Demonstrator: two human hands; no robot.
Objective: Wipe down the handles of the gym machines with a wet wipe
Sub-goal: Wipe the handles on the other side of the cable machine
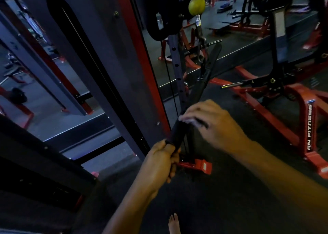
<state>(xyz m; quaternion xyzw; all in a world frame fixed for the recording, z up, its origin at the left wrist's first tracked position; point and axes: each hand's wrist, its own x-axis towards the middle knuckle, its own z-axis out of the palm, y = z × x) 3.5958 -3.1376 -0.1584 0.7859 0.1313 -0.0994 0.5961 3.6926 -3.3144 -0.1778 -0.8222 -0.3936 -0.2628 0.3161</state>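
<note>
The left hand (pixel 162 158) grips the near, lower end of 1 black bar handle (pixel 192 98), fingers curled tight round its foam grip, while the right hand (pixel 211 122) sits just above it on the same bar, pinching 1 pale wet wipe (pixel 188 118) against the black surface; the wipe shows only as a blurred white strip under the fingers. So the wipe lies on the handle a short way up from the left fist, with bare black grip between the 2 hands. The bar runs up and to the right, tilted, to a clip and strap below 1 yellow-green ball (pixel 196 5) on the cable. Left of the bar stands the dark upright of the cable machine (pixel 99 70) with its red edge. To the right, 1 red machine frame (pixel 309 127) with white lettering rests on the dark floor (pixel 230 198). 1 bare foot (pixel 174 224) shows at the bottom edge.
</note>
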